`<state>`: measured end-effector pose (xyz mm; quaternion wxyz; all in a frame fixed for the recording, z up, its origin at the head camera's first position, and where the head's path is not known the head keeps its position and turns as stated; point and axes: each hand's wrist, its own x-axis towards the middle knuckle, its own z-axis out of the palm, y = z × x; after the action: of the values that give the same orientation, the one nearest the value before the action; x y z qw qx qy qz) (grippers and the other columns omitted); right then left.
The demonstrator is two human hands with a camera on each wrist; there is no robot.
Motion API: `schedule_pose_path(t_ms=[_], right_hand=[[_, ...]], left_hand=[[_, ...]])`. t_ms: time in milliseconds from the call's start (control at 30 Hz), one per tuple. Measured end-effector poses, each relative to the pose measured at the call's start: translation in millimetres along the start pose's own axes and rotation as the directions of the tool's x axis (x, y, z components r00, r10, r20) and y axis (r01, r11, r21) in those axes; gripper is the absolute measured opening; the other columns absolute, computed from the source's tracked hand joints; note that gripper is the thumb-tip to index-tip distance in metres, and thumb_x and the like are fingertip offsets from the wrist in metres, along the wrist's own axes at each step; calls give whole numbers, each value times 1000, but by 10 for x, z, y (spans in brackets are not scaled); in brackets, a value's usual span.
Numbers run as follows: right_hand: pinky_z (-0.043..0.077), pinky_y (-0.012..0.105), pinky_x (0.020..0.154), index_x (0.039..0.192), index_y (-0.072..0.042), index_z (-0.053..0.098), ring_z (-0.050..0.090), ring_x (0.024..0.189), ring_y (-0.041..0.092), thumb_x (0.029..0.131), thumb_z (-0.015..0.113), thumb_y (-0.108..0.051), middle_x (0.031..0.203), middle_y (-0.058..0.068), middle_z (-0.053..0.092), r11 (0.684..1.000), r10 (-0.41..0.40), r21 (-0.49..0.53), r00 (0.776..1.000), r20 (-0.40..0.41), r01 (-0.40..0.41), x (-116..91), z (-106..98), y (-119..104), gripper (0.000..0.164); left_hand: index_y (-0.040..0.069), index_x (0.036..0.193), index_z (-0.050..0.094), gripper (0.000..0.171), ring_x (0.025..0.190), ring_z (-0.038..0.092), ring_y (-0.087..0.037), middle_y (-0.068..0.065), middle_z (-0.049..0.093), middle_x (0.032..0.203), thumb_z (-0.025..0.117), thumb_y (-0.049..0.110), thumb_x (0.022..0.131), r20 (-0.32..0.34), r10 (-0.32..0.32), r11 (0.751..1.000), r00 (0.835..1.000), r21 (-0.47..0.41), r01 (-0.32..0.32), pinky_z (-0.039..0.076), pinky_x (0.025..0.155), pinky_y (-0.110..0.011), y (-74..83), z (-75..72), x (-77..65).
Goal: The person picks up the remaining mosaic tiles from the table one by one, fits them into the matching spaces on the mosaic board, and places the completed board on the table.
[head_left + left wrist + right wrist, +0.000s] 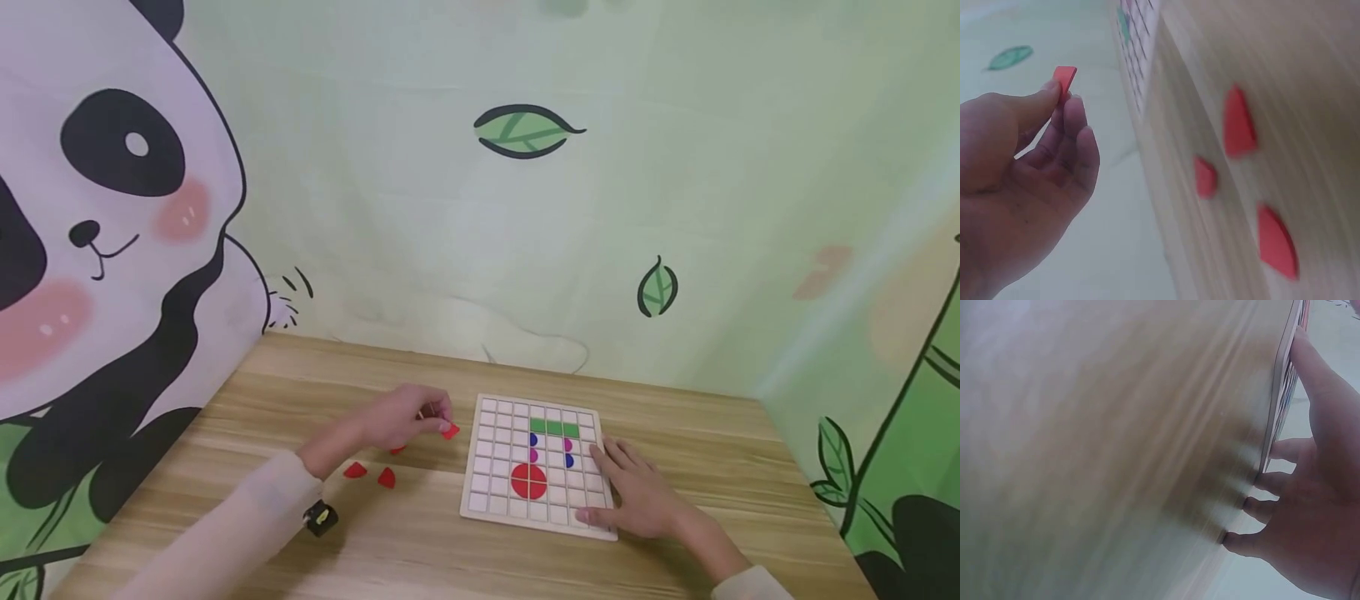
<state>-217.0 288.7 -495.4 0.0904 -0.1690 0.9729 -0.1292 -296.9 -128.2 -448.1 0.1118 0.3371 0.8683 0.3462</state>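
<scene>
A red quarter-circle piece [1065,80] is pinched between the thumb and fingers of my left hand [405,417], left of the white grid board [487,483]. My right hand [637,496] rests along the board's right edge, with the thumb and a finger on its surface and other fingertips down on the table. Four red quarters form a circle [528,482] low on the grid. Above it sit small blue and magenta half-circles [533,455] in two columns, under a row of green squares [554,427].
Three loose red pieces lie on the wooden table [420,533] left of the board, among them one red quarter [386,477] and another red piece [355,471]. A printed cloth wall [405,208] with a panda and leaves stands behind the table.
</scene>
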Motion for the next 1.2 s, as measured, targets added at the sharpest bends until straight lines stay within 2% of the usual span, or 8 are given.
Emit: schedule_pose_path(t_ms=[133, 233, 500, 733, 867, 1033, 1200], right_hand=[[20, 79, 116, 166, -6, 32, 17, 157, 50, 86, 64, -82, 172, 24, 24, 1000, -3, -6, 1000, -2, 3, 6, 8, 11, 114], [20, 79, 116, 166, -6, 32, 17, 157, 50, 86, 65, -81, 172, 24, 23, 1000, -4, -3, 1000, -4, 4, 12, 5, 16, 114], [19, 79, 116, 166, -7, 32, 15, 158, 50, 87, 65, -80, 172, 23, 22, 1000, 2, -5, 1000, -3, -2, 28, 8, 33, 113], [18, 79, 117, 166, -8, 31, 14, 159, 49, 85, 64, -83, 173, 22, 21, 1000, 12, 1, 1000, 0, -12, 30, 33, 33, 115], [18, 79, 116, 166, -8, 32, 15, 158, 49, 86, 65, -82, 172, 23, 22, 1000, 12, 4, 1000, -1, -12, 26, 41, 21, 114], [18, 80, 116, 166, -8, 31, 15, 158, 49, 86, 64, -82, 172, 23, 22, 1000, 6, 3, 1000, -4, -6, 29, 38, 22, 114], [18, 80, 115, 166, -8, 32, 15, 158, 50, 86, 66, -81, 173, 23, 21, 1000, 13, 13, 1000, 7, -13, 32, 28, 8, 114]], left_hand=[[18, 111, 74, 8, 98, 65, -14, 6, 69, 103, 68, 16, 105, -8, 53, 998, 999, -13, -53, 57, 87, -33, 171, 73, 57], [18, 111, 75, 10, 97, 66, -12, 8, 68, 103, 69, 13, 104, -7, 80, 997, 997, -9, -80, 58, 88, -31, 251, 141, 114], [18, 107, 74, 10, 92, 66, -10, 9, 71, 99, 72, 10, 102, 21, 65, 997, 998, -42, -64, 58, 82, -25, 390, 344, 271], [18, 104, 71, 6, 89, 63, -11, 6, 70, 97, 72, 12, 102, 5, 66, 997, 998, -41, -66, 56, 79, -26, 410, 515, 396], [14, 112, 71, 9, 91, 62, -9, 9, 66, 98, 69, 12, 103, -5, 79, 996, 997, -33, -79, 56, 80, -25, 404, 601, 457], [13, 129, 72, 25, 89, 60, -8, 9, 63, 102, 64, 13, 106, 25, 88, 996, 996, -9, -88, 54, 76, -23, 418, 682, 499], [15, 126, 73, 22, 85, 58, -10, 9, 62, 100, 64, 13, 106, 51, 95, 995, 994, 6, -96, 54, 73, -23, 491, 725, 541]])
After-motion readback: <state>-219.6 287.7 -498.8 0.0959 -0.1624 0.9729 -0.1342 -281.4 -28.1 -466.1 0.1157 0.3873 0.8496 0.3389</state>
